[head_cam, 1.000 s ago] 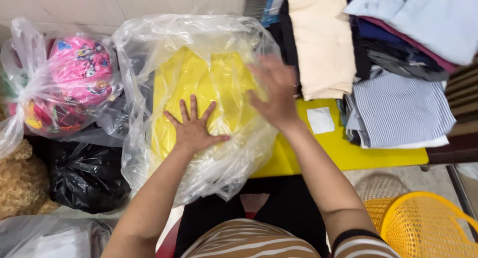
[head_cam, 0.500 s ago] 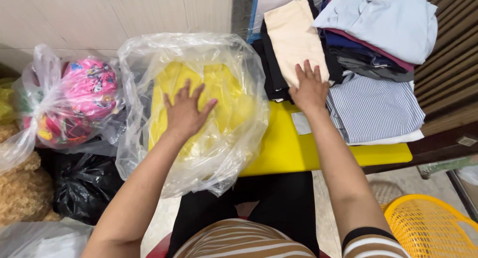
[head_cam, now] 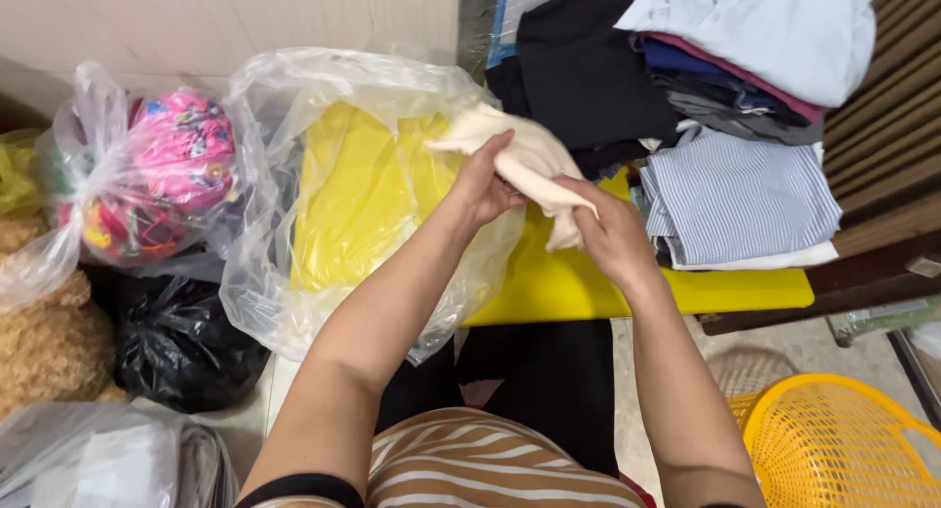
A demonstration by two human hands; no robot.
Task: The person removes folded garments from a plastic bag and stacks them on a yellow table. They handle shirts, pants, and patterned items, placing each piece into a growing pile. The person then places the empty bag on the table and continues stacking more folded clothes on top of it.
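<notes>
While the cream cloth (head_cam: pixel 529 160) is grasped by the left hand (head_cam: pixel 485 184) and right hand (head_cam: pixel 613 235), bagging seems underway; the clear bag (head_cam: pixel 294 302) must be opened.

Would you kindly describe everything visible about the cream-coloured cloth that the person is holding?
The cream cloth is a plain, soft-looking fabric piece, bunched and partly folded, with no visible print. It is lifted off the surface, held between both hands: the left hand grips its middle from the left, the right hand holds its lower end. It hangs above the edge of the clear plastic bag with yellow fabric inside, in front of the stacked folded clothes.
</notes>
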